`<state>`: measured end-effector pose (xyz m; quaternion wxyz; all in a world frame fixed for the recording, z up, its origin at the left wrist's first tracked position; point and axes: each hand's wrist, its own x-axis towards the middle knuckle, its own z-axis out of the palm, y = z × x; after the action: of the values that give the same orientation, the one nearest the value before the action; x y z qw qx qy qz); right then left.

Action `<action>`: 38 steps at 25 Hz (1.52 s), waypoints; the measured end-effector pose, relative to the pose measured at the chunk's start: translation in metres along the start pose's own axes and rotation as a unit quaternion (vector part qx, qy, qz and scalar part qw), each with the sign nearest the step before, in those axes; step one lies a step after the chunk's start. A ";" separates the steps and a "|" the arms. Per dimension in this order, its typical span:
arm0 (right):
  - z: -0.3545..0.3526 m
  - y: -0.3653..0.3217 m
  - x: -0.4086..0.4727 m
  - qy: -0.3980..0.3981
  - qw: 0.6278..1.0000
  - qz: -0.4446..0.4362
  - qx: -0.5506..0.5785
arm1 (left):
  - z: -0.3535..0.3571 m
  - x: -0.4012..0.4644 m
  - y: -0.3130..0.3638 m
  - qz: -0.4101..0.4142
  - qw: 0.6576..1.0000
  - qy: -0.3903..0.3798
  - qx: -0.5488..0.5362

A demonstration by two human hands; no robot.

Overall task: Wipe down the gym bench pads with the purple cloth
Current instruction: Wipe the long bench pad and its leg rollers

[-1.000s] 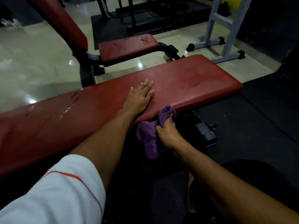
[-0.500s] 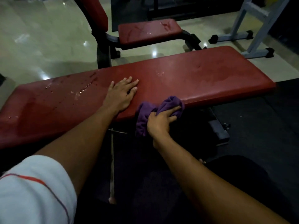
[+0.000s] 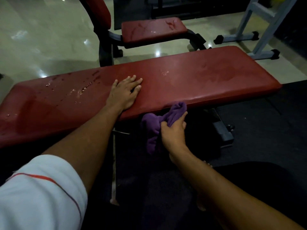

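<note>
Left hand (image 3: 123,93) flat on top of long red bench pad (image 3: 207,80), palm down, fingers (image 3: 132,79) straight and slightly spread, holding nothing. Right hand (image 3: 173,130) below the pad's near edge, fingers curled and clamped on purple cloth (image 3: 154,125). Cloth bunched; upper end touching the pad's front edge, lower end hanging down under the pad beside the right wrist. Water droplets (image 3: 79,90) scattered on the pad left of the left hand; small wet patch (image 3: 164,73) right of it. Second red seat pad (image 3: 152,30) behind, on a dark frame, also wet-marked, with tilted red backrest (image 3: 101,12) at its left. Grey metal rack legs (image 3: 254,30) with black end caps at upper right on glossy tile floor (image 3: 41,39). Dark mat (image 3: 265,122) under the near bench. White sleeve (image 3: 38,196) with thin red stripe at lower left. No readable brands, labels or writing anywhere; too dim to tell on the frames.
</note>
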<state>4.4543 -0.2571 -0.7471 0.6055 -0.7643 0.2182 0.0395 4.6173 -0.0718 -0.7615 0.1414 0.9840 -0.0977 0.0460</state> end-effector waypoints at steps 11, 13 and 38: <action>0.047 0.002 -0.034 -0.258 0.959 -0.063 -0.095 | -0.002 -0.003 -0.002 -0.004 1.000 0.000 0.012; 0.008 -0.009 -0.028 -0.241 0.963 -0.095 -0.076 | -0.008 -0.003 0.006 -0.004 1.000 -0.013 0.024; -0.211 -0.153 0.469 0.004 0.858 -0.015 -0.514 | 0.050 0.121 0.110 0.018 0.999 -0.014 0.036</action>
<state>4.8922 -0.5639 -0.7043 0.1261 -0.9703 0.1577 0.1333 4.7165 -0.2113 -0.7649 0.1037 0.9872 -0.1153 0.0377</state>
